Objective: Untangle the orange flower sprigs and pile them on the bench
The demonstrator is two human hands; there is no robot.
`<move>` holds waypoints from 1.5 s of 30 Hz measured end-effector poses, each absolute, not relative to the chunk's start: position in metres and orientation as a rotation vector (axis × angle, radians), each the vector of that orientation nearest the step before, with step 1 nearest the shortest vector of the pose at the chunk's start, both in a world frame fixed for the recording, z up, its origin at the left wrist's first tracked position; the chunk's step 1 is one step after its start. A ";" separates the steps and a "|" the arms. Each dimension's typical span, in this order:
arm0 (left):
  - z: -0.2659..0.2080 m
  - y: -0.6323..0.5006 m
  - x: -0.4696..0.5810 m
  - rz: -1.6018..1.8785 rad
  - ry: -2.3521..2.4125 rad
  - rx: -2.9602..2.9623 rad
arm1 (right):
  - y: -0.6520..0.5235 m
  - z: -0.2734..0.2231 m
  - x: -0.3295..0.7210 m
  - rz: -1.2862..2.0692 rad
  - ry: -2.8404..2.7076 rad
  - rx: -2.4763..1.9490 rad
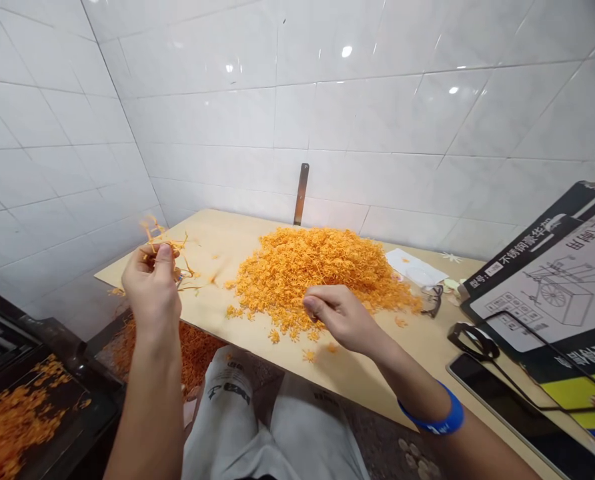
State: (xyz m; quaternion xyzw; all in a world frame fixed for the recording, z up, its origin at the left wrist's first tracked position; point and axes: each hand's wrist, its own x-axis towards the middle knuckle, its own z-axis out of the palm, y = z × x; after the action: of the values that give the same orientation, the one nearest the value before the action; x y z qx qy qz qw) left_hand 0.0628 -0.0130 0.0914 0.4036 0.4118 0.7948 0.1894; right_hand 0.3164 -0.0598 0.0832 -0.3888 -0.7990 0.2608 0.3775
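Note:
My left hand (pixel 152 287) is raised over the left end of the table, thumb and fingers pinched on an orange plastic sprue (pixel 152 230), a thin branching frame that sticks out on both sides of the fingers. My right hand (pixel 340 319) is closed at the front of a large pile of small orange plastic pieces (pixel 317 260); whatever its fingers hold, if anything, is hidden. The pieces have several short prongs, like little flowers. A loose orange piece (pixel 308 355) lies near the table edge, and a blurred orange bit (pixel 215 275) shows between the hands.
On the tan table (pixel 212 230) at right are eyeglasses (pixel 432 300), a white paper (pixel 415 267), a phone (pixel 522 413), a black cable (pixel 517 387) and a printed box (pixel 552 287). More orange sprues (pixel 197 353) lie below. A black container (pixel 77 427) stands left.

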 end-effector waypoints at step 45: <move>0.096 -0.007 0.121 1.097 0.815 1.621 | -0.058 0.152 0.342 0.696 -1.434 -0.957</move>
State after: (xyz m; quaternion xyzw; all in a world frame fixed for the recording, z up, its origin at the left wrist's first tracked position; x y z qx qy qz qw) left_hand 0.1213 -0.0072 0.0963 0.6671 0.3352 0.4515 0.4886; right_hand 0.3415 -0.0576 0.1523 -0.4124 -0.6180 0.3001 0.5983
